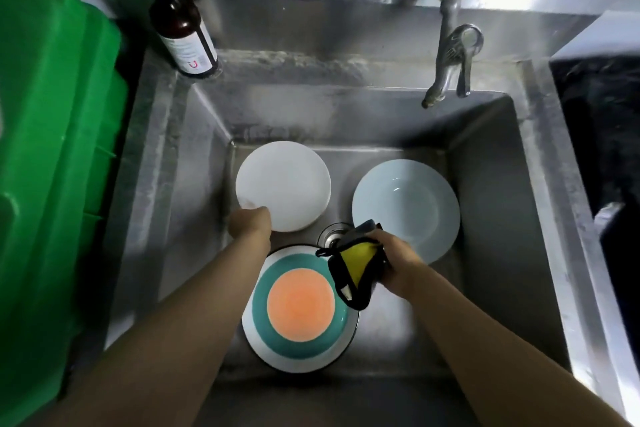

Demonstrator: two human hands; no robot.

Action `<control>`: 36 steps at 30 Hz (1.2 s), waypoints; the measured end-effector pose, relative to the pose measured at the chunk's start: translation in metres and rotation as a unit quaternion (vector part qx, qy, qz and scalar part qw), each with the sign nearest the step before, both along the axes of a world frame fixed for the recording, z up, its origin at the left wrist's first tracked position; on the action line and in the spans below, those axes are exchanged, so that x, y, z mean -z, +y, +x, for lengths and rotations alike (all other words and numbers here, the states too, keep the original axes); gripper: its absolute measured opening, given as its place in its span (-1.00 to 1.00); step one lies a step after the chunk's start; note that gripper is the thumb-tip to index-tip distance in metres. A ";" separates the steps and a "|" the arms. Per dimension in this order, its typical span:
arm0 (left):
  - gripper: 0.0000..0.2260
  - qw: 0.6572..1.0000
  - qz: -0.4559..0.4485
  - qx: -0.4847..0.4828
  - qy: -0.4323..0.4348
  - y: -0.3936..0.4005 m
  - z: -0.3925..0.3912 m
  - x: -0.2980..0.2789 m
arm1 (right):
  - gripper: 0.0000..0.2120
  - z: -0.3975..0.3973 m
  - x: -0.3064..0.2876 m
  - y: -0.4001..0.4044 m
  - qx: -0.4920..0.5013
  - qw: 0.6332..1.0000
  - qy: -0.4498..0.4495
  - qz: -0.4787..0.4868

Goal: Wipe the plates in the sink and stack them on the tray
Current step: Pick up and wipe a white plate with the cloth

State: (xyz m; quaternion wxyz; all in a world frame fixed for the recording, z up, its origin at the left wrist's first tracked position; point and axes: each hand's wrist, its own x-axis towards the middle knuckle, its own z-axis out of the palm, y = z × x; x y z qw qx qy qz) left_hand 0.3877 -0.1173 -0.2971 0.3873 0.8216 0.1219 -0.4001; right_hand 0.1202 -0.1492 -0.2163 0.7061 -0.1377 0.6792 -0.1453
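Three plates lie in the steel sink point(485, 218). A plain white plate point(287, 184) sits at the back left, and my left hand point(250, 222) grips its near edge. A pale blue deep plate point(408, 208) lies at the back right. Nearest me is a plate with an orange centre and teal ring point(299, 308). My right hand point(398, 260) holds a black and yellow cloth point(356, 267) above the teal plate's far right rim, just over the drain.
A green plastic tray point(52, 149) stands on the left beside the sink. A brown pump bottle point(183, 28) stands at the back left corner. The tap point(450, 59) hangs over the back right. A dark counter area point(599, 135) borders the right side.
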 end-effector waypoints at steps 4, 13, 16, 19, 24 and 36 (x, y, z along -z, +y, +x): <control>-0.59 0.995 -0.079 -0.056 0.020 -0.005 -0.015 -0.041 | -0.48 -0.005 -0.004 0.000 0.013 1.000 -0.003 0.025; -0.68 0.985 -0.127 0.086 -0.079 -0.007 -0.031 -0.090 | -0.69 -0.007 -0.055 -0.012 0.000 1.000 -0.010 -0.004; -0.65 0.971 -0.127 0.161 -0.126 0.003 -0.044 -0.127 | -0.65 -0.005 -0.088 -0.015 -0.021 0.999 0.009 -0.028; -0.65 0.960 -0.146 0.207 -0.118 0.019 -0.062 -0.167 | -0.70 -0.004 -0.125 -0.013 -0.053 0.996 0.032 -0.057; -0.69 0.948 -0.181 0.256 -0.052 0.048 -0.097 -0.216 | -0.90 -0.013 -0.174 -0.003 -0.126 0.972 0.038 -0.194; -0.70 0.944 -0.260 0.187 0.072 0.055 -0.143 -0.270 | -0.70 -0.008 -0.186 0.082 -0.380 0.567 0.272 -0.678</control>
